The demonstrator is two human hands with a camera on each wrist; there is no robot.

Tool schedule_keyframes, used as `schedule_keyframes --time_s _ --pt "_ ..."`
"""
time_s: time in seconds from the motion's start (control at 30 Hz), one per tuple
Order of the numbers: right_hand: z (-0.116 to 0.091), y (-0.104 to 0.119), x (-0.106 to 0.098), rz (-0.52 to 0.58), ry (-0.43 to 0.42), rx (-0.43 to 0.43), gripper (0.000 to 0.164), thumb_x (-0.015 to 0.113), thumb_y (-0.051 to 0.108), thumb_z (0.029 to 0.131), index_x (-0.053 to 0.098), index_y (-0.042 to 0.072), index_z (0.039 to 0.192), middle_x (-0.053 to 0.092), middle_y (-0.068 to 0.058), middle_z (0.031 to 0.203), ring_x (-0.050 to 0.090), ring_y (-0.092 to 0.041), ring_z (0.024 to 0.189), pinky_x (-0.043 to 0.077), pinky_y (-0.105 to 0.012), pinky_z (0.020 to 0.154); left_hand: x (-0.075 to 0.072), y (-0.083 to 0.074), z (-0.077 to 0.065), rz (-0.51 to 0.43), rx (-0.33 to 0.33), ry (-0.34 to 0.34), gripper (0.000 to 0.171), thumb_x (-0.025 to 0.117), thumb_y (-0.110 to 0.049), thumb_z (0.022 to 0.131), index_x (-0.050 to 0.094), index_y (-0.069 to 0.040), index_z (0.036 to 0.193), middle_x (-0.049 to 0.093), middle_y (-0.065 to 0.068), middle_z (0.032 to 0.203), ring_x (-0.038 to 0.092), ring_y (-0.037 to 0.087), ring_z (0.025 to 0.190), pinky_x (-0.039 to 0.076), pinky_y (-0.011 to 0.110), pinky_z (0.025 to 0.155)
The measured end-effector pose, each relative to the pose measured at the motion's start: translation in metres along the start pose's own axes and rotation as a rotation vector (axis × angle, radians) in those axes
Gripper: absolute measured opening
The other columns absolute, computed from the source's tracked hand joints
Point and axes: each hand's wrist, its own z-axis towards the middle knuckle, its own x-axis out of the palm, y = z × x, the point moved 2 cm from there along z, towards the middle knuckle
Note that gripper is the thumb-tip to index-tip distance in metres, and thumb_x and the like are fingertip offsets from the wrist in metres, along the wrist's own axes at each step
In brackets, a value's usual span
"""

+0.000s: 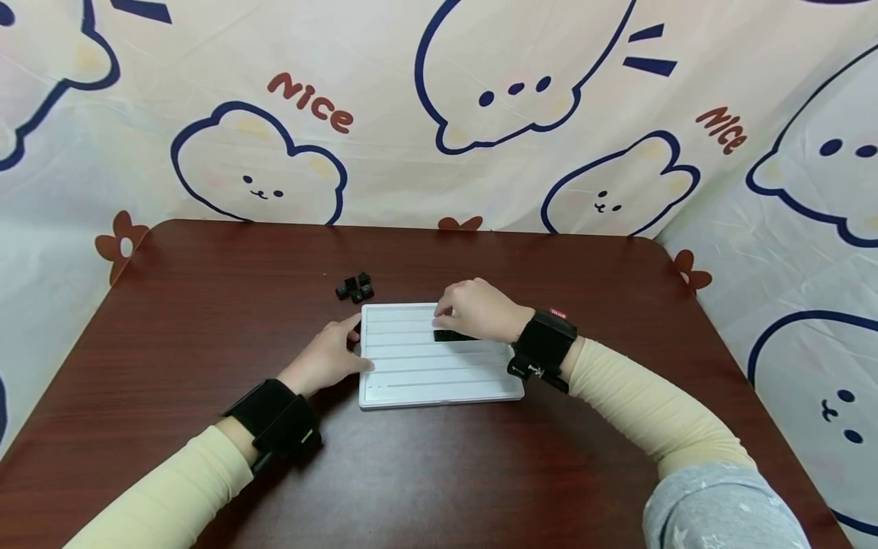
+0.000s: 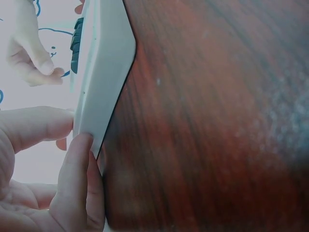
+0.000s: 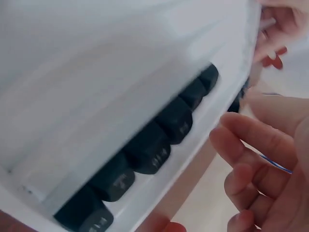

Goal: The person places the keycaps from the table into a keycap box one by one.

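Observation:
A white ridged tray (image 1: 405,374) lies on the table, with a row of black keycaps (image 3: 147,145) along one of its channels; several show in the right wrist view, with pale markings. My left hand (image 1: 325,354) holds the tray's left edge, thumb on the rim and fingers against the side. Over the far part of the tray is my right hand (image 1: 480,309), just beyond the keycap row. Its fingers (image 3: 260,137) are loosely bent, and nothing shows between them and the thumb. From above, this hand hides the row's right end.
Several loose black keycaps (image 1: 355,288) sit in a small cluster on the dark wooden table (image 1: 261,282), past the tray's far left corner. A white cloth (image 1: 391,168) with cartoon drawings hangs behind the table and along its sides.

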Motion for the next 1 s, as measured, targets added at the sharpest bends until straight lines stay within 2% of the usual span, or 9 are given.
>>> schedule_keyframes --time_s 0.1,0.17,0.27,0.4,0.5,0.73,1.0 --pt "0.002 0.000 0.000 0.050 0.019 0.036 0.014 0.076 0.014 0.094 0.081 0.006 0.105 0.075 -0.005 0.102 0.068 -0.017 0.092 0.054 -0.031 0.084 0.000 0.001 0.000 0.004 -0.003 0.001 0.090 0.077 -0.008 0.091 0.021 -0.002 0.163 0.048 0.023 0.135 0.053 0.025 0.090 0.042 0.037 0.077" --pt "0.003 0.002 0.003 0.055 0.043 0.029 0.014 0.078 0.011 0.092 0.081 0.007 0.105 0.075 -0.004 0.100 0.067 -0.015 0.090 0.054 -0.030 0.083 0.000 0.002 0.000 0.008 -0.007 0.000 0.090 0.077 -0.008 0.091 0.021 -0.002 0.163 0.049 0.023 0.136 0.053 0.025 0.091 0.042 0.037 0.078" --pt "0.003 0.002 0.011 0.028 0.071 -0.005 0.011 0.079 0.009 0.090 0.081 0.008 0.101 0.074 -0.001 0.095 0.064 -0.013 0.085 0.053 -0.029 0.080 0.002 0.003 0.000 0.010 -0.008 0.002 0.090 0.077 -0.008 0.092 0.021 -0.002 0.163 0.049 0.023 0.135 0.053 0.025 0.090 0.042 0.037 0.078" --pt "0.001 0.000 0.016 0.002 0.089 -0.007 0.008 0.078 0.010 0.091 0.081 0.009 0.099 0.073 -0.001 0.094 0.063 -0.013 0.084 0.053 -0.030 0.082 0.006 0.001 0.001 0.005 -0.005 0.007 0.090 0.077 -0.009 0.091 0.022 -0.003 0.163 0.049 0.021 0.133 0.053 0.024 0.088 0.042 0.037 0.078" --pt "-0.001 -0.001 0.014 0.014 0.075 -0.005 0.011 0.079 0.010 0.090 0.081 0.008 0.101 0.073 -0.002 0.095 0.064 -0.013 0.085 0.053 -0.030 0.081 0.006 0.000 0.002 0.005 0.000 0.004 0.090 0.077 -0.009 0.091 0.022 -0.003 0.163 0.050 0.021 0.132 0.052 0.024 0.088 0.042 0.037 0.078" --pt "-0.002 0.002 0.006 0.041 0.040 -0.058 0.020 0.083 0.003 0.084 0.080 0.006 0.103 0.074 -0.003 0.096 0.068 -0.014 0.088 0.054 -0.033 0.085 0.002 0.000 0.002 0.013 0.000 -0.012 0.091 0.078 -0.007 0.090 0.023 -0.002 0.162 0.050 0.022 0.132 0.052 0.025 0.091 0.042 0.037 0.079" --pt "0.003 0.000 0.007 0.064 0.036 -0.085 0.013 0.077 0.002 0.090 0.080 0.006 0.102 0.075 -0.003 0.097 0.067 -0.013 0.088 0.055 -0.030 0.082 0.001 0.000 0.002 0.021 0.000 -0.019 0.090 0.078 -0.008 0.090 0.023 -0.002 0.162 0.051 0.021 0.132 0.053 0.026 0.093 0.042 0.037 0.081"
